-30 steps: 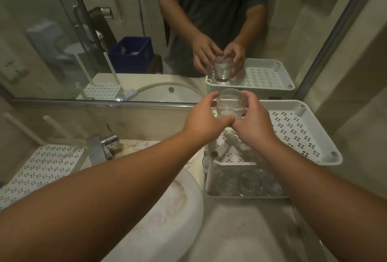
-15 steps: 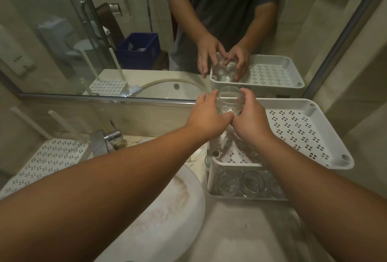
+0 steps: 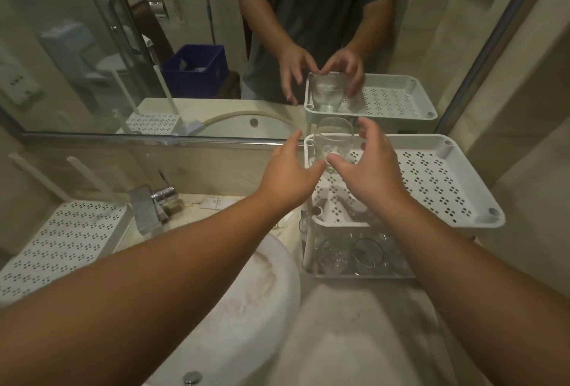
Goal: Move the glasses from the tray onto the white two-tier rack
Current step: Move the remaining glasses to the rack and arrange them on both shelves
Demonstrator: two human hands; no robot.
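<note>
Glass [image 3: 333, 142] on rack's [image 3: 462, 219] top tier, between spread hands [image 3: 331, 169].

A wide mirror [image 3: 92, 46] is hanging on the wall above the pale stone bench [image 3: 354, 339]. A white sink [image 3: 246, 308] and a metal tap [image 3: 151, 206] are sitting in dim light.

1. The right hand [image 3: 368, 169] and forearm hide part of the rack's [image 3: 468, 219] top tier.
2. The glasses [image 3: 348, 254] on the lower tier are dim; their number cannot be told.
3. The frame's bottom edge cuts off the basin [image 3: 246, 308].
</note>
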